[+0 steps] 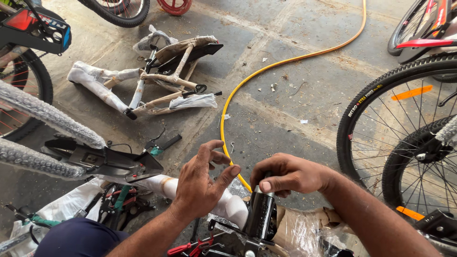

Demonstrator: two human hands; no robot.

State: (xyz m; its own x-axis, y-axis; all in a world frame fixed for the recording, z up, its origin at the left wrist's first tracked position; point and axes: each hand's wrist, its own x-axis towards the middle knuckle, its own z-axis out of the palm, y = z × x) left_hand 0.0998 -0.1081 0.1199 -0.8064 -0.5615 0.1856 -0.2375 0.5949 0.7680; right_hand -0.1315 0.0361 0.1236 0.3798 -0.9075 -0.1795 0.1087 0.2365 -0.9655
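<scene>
Black head tube point(261, 215) stands upright, right hand point(288, 175) closed on its top; left hand point(200, 183) hovers open just left of it. Judging by that one-handed grip, the wrapped frame point(227, 204) below could twist and tip toward the yellow hose point(266, 69)

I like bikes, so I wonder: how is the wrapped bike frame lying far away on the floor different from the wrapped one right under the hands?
The far paper-wrapped bike frame lies alone on the concrete floor, untouched; the near white-foam-wrapped frame is touched by the left hand, while the right hand grips the black tube at its end. The far frame's wrapping looks brownish and torn; the near one's looks smooth and white. Both are partly wrapped.
</scene>
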